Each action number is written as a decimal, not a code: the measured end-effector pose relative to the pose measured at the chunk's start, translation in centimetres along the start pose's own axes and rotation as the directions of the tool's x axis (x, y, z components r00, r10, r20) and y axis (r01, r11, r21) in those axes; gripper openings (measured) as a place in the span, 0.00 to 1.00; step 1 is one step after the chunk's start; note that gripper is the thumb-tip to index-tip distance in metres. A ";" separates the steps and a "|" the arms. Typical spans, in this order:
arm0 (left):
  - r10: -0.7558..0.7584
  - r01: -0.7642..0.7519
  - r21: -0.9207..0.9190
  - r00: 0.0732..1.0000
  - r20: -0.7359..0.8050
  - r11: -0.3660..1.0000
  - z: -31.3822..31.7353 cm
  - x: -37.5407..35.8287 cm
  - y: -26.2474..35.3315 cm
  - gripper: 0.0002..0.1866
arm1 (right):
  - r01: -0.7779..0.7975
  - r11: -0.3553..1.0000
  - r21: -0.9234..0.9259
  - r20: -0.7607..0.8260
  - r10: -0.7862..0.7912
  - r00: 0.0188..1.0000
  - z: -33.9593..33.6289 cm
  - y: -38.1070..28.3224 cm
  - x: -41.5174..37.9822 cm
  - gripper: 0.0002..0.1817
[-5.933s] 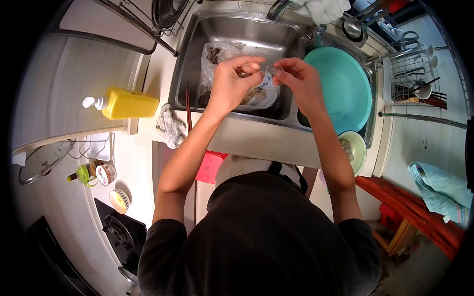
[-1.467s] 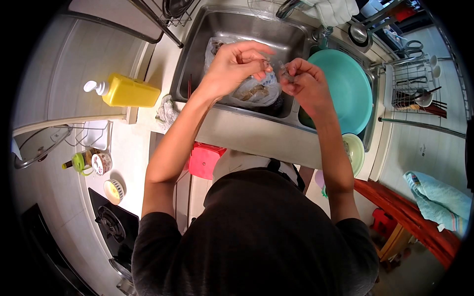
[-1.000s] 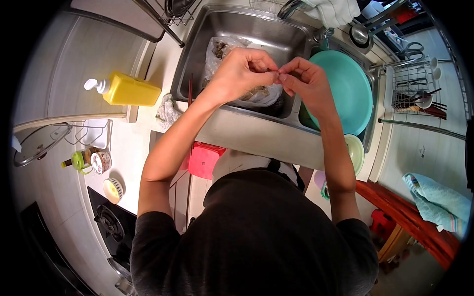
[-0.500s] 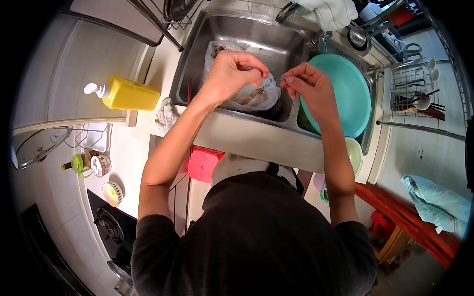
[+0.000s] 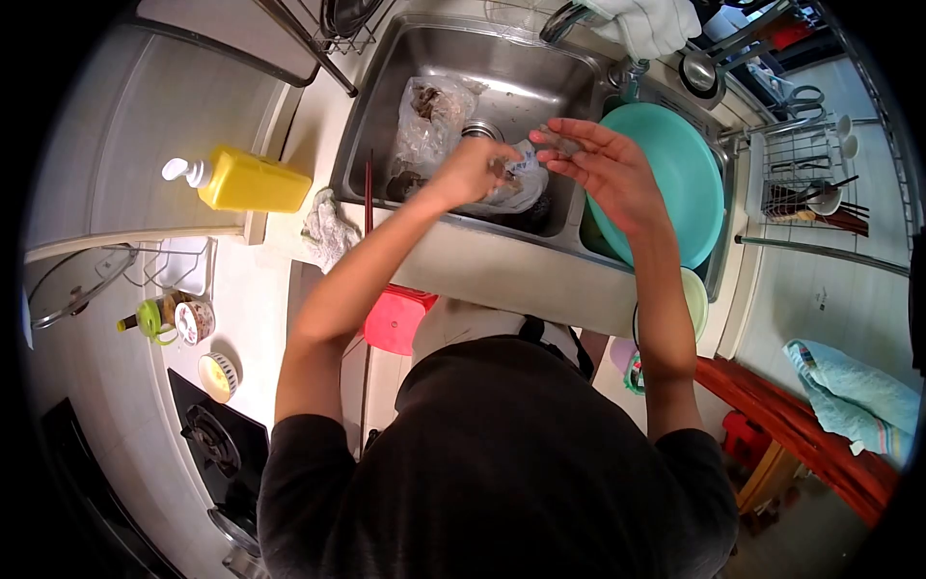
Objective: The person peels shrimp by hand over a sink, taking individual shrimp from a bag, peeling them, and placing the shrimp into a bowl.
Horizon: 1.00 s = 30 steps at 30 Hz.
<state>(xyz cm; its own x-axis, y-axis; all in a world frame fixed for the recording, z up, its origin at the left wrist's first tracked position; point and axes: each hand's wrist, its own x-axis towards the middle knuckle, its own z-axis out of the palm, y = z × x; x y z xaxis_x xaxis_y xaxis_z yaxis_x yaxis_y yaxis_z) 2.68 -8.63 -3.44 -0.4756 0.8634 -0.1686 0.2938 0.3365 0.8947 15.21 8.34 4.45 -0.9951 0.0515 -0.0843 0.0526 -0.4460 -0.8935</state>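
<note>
A clear plastic bag (image 5: 434, 121) with dark seafood pieces lies in the steel sink (image 5: 540, 68). My left hand (image 5: 476, 170) is down at the bag's near end, fingers curled and blurred, touching the plastic. My right hand (image 5: 600, 166) is raised to its right, over the edge of the teal basin (image 5: 685, 183). Its fingers are stretched out, with a small grey translucent piece (image 5: 559, 143) held at the fingertips. I cannot tell what the left hand's fingers hold.
Red chopsticks (image 5: 367, 193) lean at the sink's left edge beside a crumpled rag (image 5: 326, 230) and a yellow pump bottle (image 5: 253, 181). A pale green bowl (image 5: 696, 301) sits below the basin. A dish rack (image 5: 810, 174) stands right, and a stove (image 5: 217, 444) lower left.
Half a second ago both hands were raised and close together, pinching something small. My left hand has dropped to the bag. My right hand has spread its fingers, keeping the grey piece.
</note>
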 end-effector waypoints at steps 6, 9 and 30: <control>-0.148 0.152 0.347 0.988 -0.037 0.925 4.1 1.9 -4.3 0.17 | -0.033 0.996 -0.081 -0.110 0.024 0.994 -1.3 0.8 -0.1 0.14; -0.190 0.185 -0.058 0.978 -0.086 0.981 1.9 1.2 0.4 0.15 | -0.036 0.988 -0.150 -0.172 0.009 0.985 -2.2 1.1 -0.1 0.12; -0.058 0.022 -0.998 0.998 0.018 0.061 -0.4 6.6 -0.2 0.24 | 0.078 -0.014 -0.997 0.068 -0.652 0.755 -16.3 1.4 8.4 0.05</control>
<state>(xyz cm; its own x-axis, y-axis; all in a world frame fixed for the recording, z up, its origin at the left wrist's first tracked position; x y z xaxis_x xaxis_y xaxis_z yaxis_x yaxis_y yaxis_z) -0.91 -3.12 -4.56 -0.4766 0.8490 -0.2281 -0.8200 -0.3359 0.4634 8.34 22.69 -4.65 -0.7912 0.2692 0.5492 0.0054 0.9009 -0.4339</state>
